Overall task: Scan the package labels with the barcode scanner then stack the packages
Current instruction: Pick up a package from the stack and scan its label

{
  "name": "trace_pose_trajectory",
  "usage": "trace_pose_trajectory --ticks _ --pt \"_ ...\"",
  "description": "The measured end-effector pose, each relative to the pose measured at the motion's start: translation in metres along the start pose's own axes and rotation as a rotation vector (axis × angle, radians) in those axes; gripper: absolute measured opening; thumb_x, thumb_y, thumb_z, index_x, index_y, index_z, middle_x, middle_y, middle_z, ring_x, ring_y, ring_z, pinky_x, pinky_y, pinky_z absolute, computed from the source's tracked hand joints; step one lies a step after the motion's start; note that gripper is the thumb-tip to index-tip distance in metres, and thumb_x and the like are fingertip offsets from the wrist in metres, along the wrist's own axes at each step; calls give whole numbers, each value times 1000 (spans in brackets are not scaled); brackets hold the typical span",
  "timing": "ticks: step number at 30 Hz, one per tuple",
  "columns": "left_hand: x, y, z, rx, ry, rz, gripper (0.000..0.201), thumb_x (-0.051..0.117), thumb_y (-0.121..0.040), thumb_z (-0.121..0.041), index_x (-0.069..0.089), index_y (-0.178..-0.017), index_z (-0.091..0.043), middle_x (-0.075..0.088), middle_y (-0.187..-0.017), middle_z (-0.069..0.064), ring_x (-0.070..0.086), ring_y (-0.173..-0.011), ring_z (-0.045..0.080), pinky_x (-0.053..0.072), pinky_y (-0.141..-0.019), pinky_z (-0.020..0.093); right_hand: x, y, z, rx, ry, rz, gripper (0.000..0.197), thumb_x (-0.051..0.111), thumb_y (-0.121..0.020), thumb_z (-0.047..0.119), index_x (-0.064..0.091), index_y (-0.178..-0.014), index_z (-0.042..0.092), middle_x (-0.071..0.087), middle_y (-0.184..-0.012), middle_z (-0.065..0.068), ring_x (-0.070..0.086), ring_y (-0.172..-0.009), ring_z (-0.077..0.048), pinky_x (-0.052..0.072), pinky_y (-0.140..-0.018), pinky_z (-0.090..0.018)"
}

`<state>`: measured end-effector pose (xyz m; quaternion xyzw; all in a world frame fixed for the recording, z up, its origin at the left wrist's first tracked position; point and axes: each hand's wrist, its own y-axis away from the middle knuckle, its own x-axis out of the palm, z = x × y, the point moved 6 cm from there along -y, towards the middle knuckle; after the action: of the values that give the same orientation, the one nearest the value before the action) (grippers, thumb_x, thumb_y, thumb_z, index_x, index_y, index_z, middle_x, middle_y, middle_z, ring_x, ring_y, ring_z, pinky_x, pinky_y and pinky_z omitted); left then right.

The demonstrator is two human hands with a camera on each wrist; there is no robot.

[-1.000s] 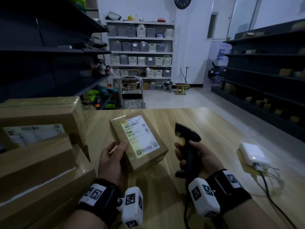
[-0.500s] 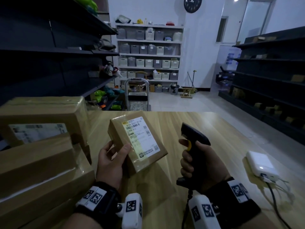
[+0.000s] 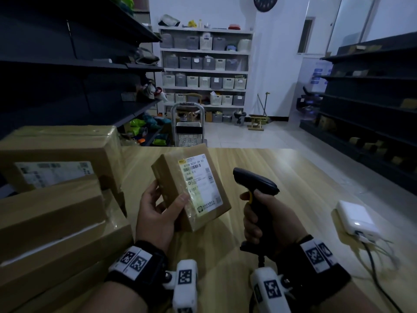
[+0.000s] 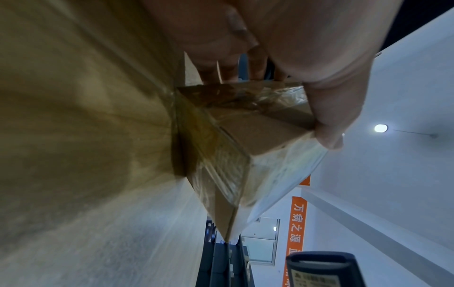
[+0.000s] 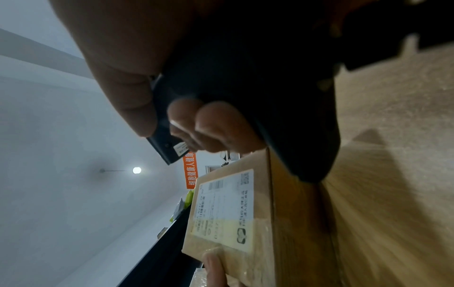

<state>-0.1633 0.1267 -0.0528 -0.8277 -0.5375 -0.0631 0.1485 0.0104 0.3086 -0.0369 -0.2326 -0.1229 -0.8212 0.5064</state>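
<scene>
My left hand [image 3: 158, 211] grips a small brown cardboard package [image 3: 173, 177] tilted above the wooden table [image 3: 304, 177], thumb on its front face. A white shipping label [image 3: 199, 181] with barcodes faces up toward me. In the left wrist view the package [image 4: 236, 136] is pinched under my thumb. My right hand [image 3: 268, 220] grips the handle of a black barcode scanner [image 3: 255, 181], held just right of the package with its head pointing up and to the left. The right wrist view shows the scanner [image 5: 270, 87] above the label [image 5: 228, 209].
Larger brown boxes [image 3: 56, 199] are piled on the table's left side, one with a label facing me. A white device [image 3: 356, 218] with cables lies at the right. Dark shelving stands on both sides; a cart [image 3: 188, 123] stands beyond the table's far edge.
The package has been raised and tilted more upright in my left hand. My right hand has lifted the scanner higher, its head nearer the label.
</scene>
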Motion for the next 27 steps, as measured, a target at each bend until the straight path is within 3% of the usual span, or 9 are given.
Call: trace_pose_trajectory --ticks 4,7,12,16,18,22,27 --pt "-1 -1 2 -22 -15 -6 82 87 -91 -24 46 -161 -35 59 -118 -31 70 -85 -17 57 -58 11 1 0 -1 2 3 -25 36 70 -89 36 61 -107 6 41 -64 -9 40 -40 -20 37 -43 -28" --pt "-1 -1 3 -22 -54 -14 81 86 -92 -24 46 -162 -35 57 -120 -31 63 -76 -30 54 -55 7 1 1 -1 5 31 -37 36 71 -89 37 61 -105 6 41 -64 -9 39 -40 -20 37 -43 -28" --pt "-2 -3 4 -9 -68 -35 85 88 -89 -29 45 -162 -38 61 -136 -20 64 -96 -12 58 -63 13 1 0 -3 7 86 -44 55 86 -73 39 61 -110 7 43 -65 -12 40 -41 -23 37 -46 -28" --pt "-1 -3 3 -5 -69 -12 82 88 -90 -27 46 -159 -42 60 -120 -30 62 -100 -8 57 -58 12 7 1 -3 1 96 -40 46 80 -77 34 59 -107 6 44 -64 -14 40 -41 -23 35 -46 -29" --pt "-1 -4 5 0 -56 -3 84 91 -86 -27 48 -156 -44 62 -122 -30 64 -108 -3 60 -61 14 8 3 -2 -17 100 -53 35 75 -83 26 59 -106 5 42 -63 -16 40 -40 -23 35 -46 -29" --pt "-2 -3 6 18 -52 4 89 94 -68 -44 52 -146 -51 64 -136 -26 68 -121 7 65 -87 39 10 9 -1 -39 148 -81 12 68 -97 16 63 -94 5 43 -62 -15 40 -43 -22 35 -46 -30" --pt "-3 -6 7 24 -56 3 85 103 -61 -52 57 -131 -64 66 -142 -22 71 -126 14 66 -93 47 12 10 2 -48 156 -75 19 71 -87 23 62 -91 7 42 -61 -15 40 -42 -22 35 -46 -30"
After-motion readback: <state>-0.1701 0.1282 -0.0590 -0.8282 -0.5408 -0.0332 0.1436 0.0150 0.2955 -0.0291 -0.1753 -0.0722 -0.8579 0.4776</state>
